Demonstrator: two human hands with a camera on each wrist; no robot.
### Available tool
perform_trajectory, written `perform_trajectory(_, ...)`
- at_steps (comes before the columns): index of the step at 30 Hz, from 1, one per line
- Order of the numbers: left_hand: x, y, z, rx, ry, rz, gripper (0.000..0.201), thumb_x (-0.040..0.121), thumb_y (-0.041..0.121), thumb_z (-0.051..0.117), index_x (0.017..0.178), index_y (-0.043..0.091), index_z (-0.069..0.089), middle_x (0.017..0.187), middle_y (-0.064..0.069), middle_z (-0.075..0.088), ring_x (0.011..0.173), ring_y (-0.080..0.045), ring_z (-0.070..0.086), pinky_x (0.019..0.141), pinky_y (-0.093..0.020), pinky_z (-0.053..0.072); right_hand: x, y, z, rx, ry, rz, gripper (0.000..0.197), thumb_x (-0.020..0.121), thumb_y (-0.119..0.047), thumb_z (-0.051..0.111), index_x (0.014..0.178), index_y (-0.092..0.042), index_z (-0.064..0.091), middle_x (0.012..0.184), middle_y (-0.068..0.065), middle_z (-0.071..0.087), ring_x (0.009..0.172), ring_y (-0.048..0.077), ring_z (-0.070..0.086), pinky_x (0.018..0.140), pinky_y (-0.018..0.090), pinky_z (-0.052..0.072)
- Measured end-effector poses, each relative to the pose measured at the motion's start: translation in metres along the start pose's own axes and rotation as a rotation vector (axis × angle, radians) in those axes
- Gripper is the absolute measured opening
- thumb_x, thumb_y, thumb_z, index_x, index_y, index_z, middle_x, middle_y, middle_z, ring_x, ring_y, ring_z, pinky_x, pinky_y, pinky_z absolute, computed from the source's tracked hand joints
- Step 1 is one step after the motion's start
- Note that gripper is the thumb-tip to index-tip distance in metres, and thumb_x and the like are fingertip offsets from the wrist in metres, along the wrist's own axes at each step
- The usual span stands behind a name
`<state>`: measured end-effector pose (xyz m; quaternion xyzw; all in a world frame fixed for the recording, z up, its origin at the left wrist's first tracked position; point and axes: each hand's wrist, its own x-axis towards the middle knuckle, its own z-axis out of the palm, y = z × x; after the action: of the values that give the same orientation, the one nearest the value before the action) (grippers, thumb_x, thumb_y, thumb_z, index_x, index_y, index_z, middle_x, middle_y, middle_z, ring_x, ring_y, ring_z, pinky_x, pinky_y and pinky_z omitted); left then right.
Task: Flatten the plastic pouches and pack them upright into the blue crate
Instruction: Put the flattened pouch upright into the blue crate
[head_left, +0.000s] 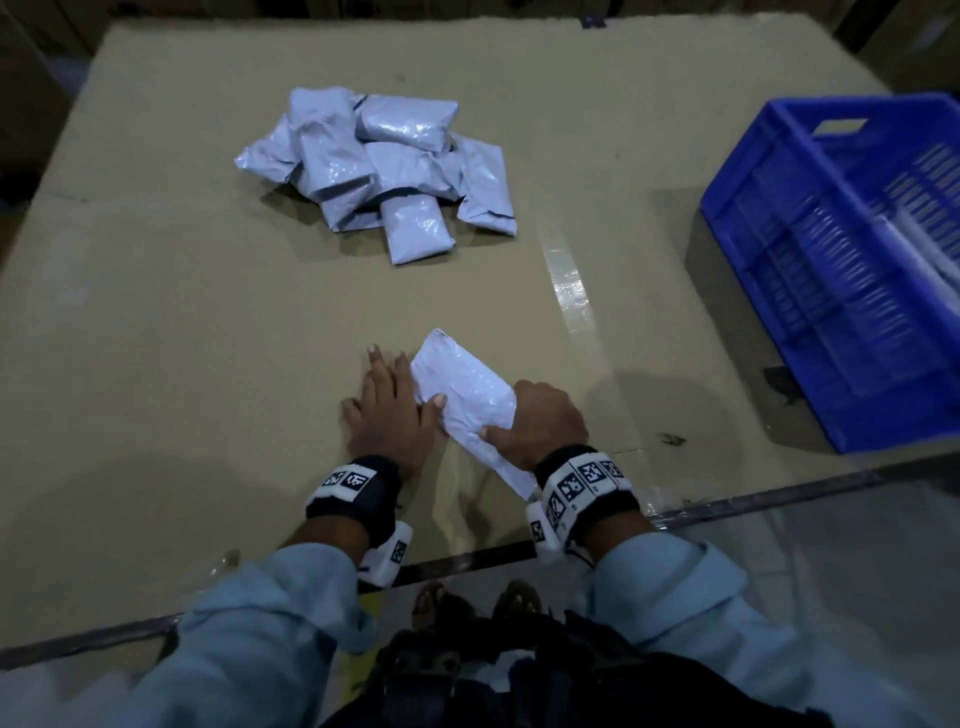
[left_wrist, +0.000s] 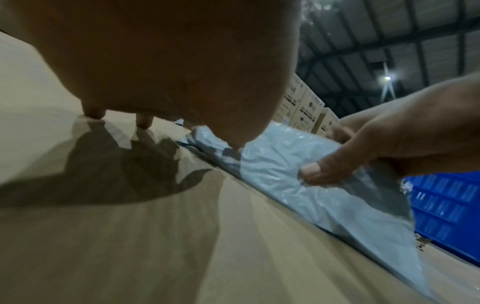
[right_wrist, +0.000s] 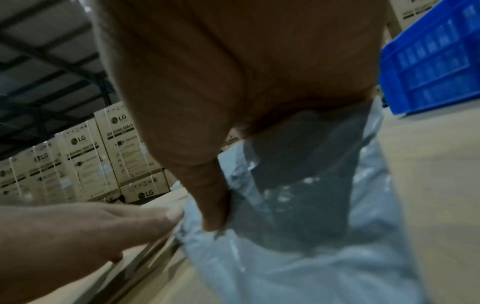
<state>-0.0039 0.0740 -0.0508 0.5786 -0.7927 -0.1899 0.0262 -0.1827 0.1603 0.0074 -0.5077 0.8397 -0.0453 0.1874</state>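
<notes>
Gripping one grey pouch (head_left: 465, 400) near the front edge of the cardboard-covered table (head_left: 208, 312): right hand (head_left: 545, 415) curled round its near half, thumb pressed on top, other fingers wrapped over the right-hand edge. Tilted off the surface on that side, to judge from the left wrist view, with the left edge still down on the cardboard. Spread flat just beside it, left hand (head_left: 389, 410), fingers straight and splayed on the table, thumb tip touching the pouch's left edge. Crinkled film and a loose tail toward the wrist in the right wrist view.

Further off, toward the middle of the table, a heap of pouches (head_left: 379, 176), piled loosely and overlapping, none flattened that can be told. Well apart to the right, the blue crate (head_left: 769, 218), its contents too blurred to make out beyond pale streaks along the far side.

Probably mid-flattening, or just lifting for transfer. Risks from here: slippery film sliding out of a one-sided grip, since only the thumb pins the top; trapped air leaving the pouch puffy, so no standing upright in the crate; a limp pouch folding or toppling flat on landing with nothing to lean against; the loose tail snagging on the crate rim during the carry across.
</notes>
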Motion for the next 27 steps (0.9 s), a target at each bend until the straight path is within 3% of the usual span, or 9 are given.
perform_trajectory(4, 0.010, 0.027, 0.014, 0.142, -0.102, 0.009, 0.079, 0.101, 0.064, 0.026, 0.162, 0.018, 0.008, 0.169, -0.017, -0.008, 0.155, -0.038, 0.001, 0.116, -0.065, 0.017, -0.007, 0.026, -0.033, 0.178, 0.133, 0.079, 0.040, 0.083, -0.036, 0.069, 0.108, -0.012, 0.049, 0.110, 0.011, 0.059, 0.103, 0.036, 0.062, 0.081, 0.038, 0.050)
perform_trajectory(9, 0.032, 0.084, 0.029, 0.130, -0.217, -0.100, 0.092, 0.098, 0.069, 0.031, 0.161, 0.016, -0.010, 0.164, -0.023, -0.026, 0.150, -0.050, -0.019, 0.117, -0.072, 0.004, -0.002, 0.059, -0.099, 0.269, 0.354, 0.088, 0.032, 0.083, -0.029, 0.053, 0.109, -0.013, 0.042, 0.105, 0.009, 0.053, 0.092, 0.038, 0.059, 0.074, 0.041, 0.047)
perform_trajectory(13, 0.058, 0.152, 0.033, 0.061, -0.247, -0.187, 0.086, 0.098, 0.068, 0.037, 0.161, 0.020, 0.004, 0.166, -0.022, -0.018, 0.151, -0.049, -0.016, 0.117, -0.071, 0.004, 0.015, 0.093, -0.150, 0.336, 0.389, 0.029, 0.025, 0.085, -0.030, 0.053, 0.102, -0.017, 0.040, 0.093, 0.005, 0.059, 0.079, 0.033, 0.059, 0.068, 0.040, 0.050)
perform_trajectory(17, 0.079, 0.227, 0.036, 0.000, -0.320, -0.108, 0.065, 0.098, 0.063, 0.041, 0.149, 0.025, 0.028, 0.167, -0.022, -0.008, 0.152, -0.049, -0.009, 0.117, -0.071, 0.008, 0.032, 0.143, -0.196, 0.369, 0.457, -0.033, 0.025, 0.087, -0.034, 0.056, 0.100, -0.017, 0.043, 0.085, 0.002, 0.057, 0.074, 0.030, 0.055, 0.062, 0.038, 0.046)
perform_trajectory(19, 0.088, 0.257, 0.039, -0.037, -0.350, -0.077, 0.067, 0.094, 0.070, 0.040, 0.144, 0.026, 0.035, 0.167, -0.024, -0.001, 0.152, -0.049, -0.006, 0.117, -0.070, 0.011, 0.039, 0.171, -0.217, 0.400, 0.500, -0.055, 0.025, 0.086, -0.037, 0.055, 0.099, -0.018, 0.043, 0.084, 0.002, 0.057, 0.073, 0.031, 0.056, 0.062, 0.041, 0.049)
perform_trajectory(23, 0.100, 0.307, 0.050, -0.014, -0.358, -0.074, 0.065, 0.097, 0.067, 0.042, 0.146, 0.024, 0.038, 0.166, -0.025, 0.000, 0.150, -0.054, 0.000, 0.116, -0.070, 0.017, 0.050, 0.223, -0.252, 0.404, 0.576, -0.051, 0.022, 0.089, -0.037, 0.055, 0.097, -0.021, 0.042, 0.083, 0.001, 0.056, 0.073, 0.029, 0.054, 0.059, 0.037, 0.040)
perform_trajectory(27, 0.110, 0.352, 0.062, 0.071, -0.362, -0.155, 0.081, 0.094, 0.062, 0.054, 0.155, 0.016, 0.027, 0.164, -0.029, 0.002, 0.150, -0.054, 0.005, 0.119, -0.064, 0.021, 0.058, 0.270, -0.285, 0.477, 0.597, -0.068, 0.025, 0.094, -0.041, 0.055, 0.103, -0.020, 0.044, 0.086, 0.002, 0.060, 0.079, 0.029, 0.059, 0.066, 0.042, 0.049)
